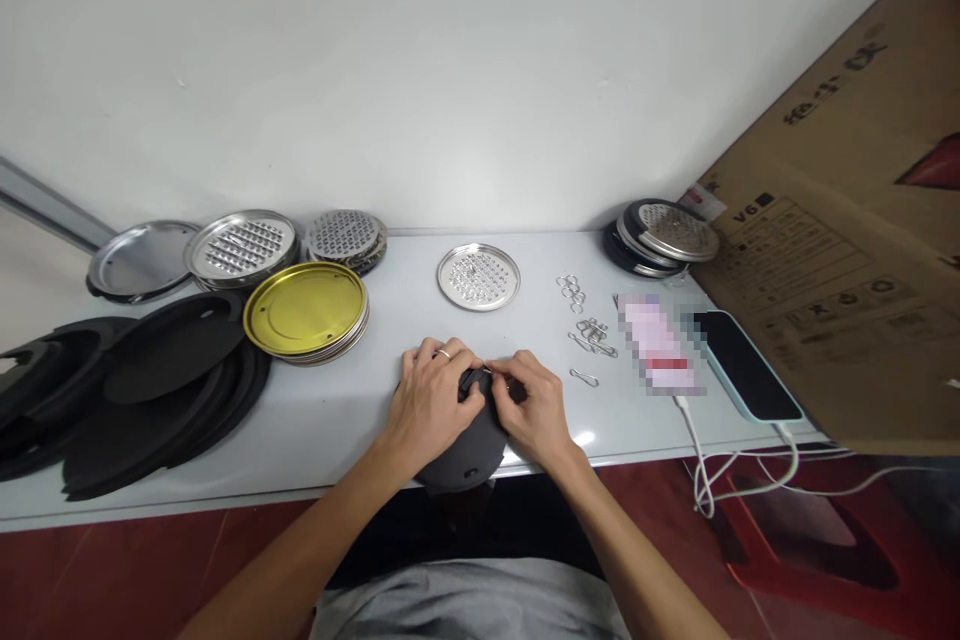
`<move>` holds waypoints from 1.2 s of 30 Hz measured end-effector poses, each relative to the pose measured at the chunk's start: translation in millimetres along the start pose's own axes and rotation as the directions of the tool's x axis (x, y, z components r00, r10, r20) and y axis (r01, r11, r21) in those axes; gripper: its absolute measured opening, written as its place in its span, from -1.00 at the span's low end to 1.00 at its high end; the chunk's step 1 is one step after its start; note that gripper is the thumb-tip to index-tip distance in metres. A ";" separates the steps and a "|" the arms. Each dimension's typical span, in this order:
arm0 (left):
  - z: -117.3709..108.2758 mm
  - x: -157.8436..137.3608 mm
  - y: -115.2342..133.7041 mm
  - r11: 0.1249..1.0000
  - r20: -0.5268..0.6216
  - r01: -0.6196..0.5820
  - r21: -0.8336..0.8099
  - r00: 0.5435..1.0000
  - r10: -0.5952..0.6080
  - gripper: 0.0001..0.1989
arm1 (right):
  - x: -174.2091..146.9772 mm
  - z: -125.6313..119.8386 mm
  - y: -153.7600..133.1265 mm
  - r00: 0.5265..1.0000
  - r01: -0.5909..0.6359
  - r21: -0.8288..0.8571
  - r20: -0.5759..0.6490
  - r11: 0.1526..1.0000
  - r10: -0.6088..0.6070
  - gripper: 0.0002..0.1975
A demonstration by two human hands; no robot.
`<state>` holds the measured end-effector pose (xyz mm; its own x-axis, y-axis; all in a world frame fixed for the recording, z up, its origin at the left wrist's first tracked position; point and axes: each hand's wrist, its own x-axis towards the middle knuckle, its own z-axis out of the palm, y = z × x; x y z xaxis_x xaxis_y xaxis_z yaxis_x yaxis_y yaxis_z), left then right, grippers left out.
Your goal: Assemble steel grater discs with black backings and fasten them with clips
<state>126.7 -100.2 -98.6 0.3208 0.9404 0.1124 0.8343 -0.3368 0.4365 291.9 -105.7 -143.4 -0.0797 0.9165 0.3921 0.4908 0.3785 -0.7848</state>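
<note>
The left hand (431,405) grasps a black disc (461,460) at the table's near edge, its fingers spread over the far part and its thumb on the face, probably to keep the disc from turning. The right hand (534,405) has thumb and index finger drawn together at the disc's far rim, beside the left fingertips, as fine work on something small would ask; whether they pinch a separate piece, I cannot tell. The disc lies right in front of the body, which seems to give both hands equal reach. Just beyond it, a round grater plate (478,278) lies alone, seemingly set within easy reach. Metal rings (571,293) and wire clips (592,335) lie loose near the right hand, perhaps so those fingers can pick them singly. To the left, yellow lids (306,308) are stacked and large black discs (180,380) overlap, likely sorted by kind. A mixed stack of graters (664,238) stands well apart at the right, against the cardboard box (840,250).
</note>
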 end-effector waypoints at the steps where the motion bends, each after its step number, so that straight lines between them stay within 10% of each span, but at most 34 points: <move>1: -0.2 -0.4 0.1 1.000 -0.003 0.007 -0.004 1.000 -0.007 -0.86 | 0.2 -0.2 0.3 0.999 -0.051 0.037 -0.009 0.998 0.052 -0.83; 12: -4.1 1.1 -6.9 0.948 -0.218 0.023 -0.317 0.971 -0.096 -0.68 | 1.3 -10.7 -1.6 0.915 -0.294 0.352 -0.165 0.889 0.368 -0.73; 16: -16.8 -12.3 -28.2 0.901 -0.371 -0.023 -0.432 0.916 -0.155 -0.75 | -29.8 -28.7 -14.3 0.984 -0.151 0.073 -0.086 0.986 0.158 -0.60; 21: -13.6 -58.2 -50.4 0.987 -0.144 0.082 -0.141 0.984 -0.103 -0.49 | -75.2 -31.3 -23.8 0.925 0.203 -0.220 0.362 0.954 -0.114 -0.02; 28: 10.0 -101.5 -68.3 0.802 -0.001 0.160 -0.576 0.981 -0.196 -0.43 | -91.4 -25.6 -13.7 0.961 0.276 -0.217 0.088 0.936 -0.263 -0.32; 32: 1.8 -82.7 -75.3 0.627 0.019 0.164 -0.762 0.973 -0.231 -0.38 | -63.4 -50.9 -16.4 0.978 -0.127 0.082 -0.158 0.988 0.139 -0.88; 36: -4.0 -56.1 -61.6 0.717 -0.057 0.149 -0.681 0.965 -0.255 -0.51 | 3.8 -99.1 -5.9 0.762 -0.373 0.505 -0.312 0.778 0.568 -0.70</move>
<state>55.5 -132.0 -128.2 0.0717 0.9963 0.0485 0.3410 -0.0701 0.9374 374.6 -117.3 -89.7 0.4884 0.8726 0.0026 -0.0268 0.0180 -0.9995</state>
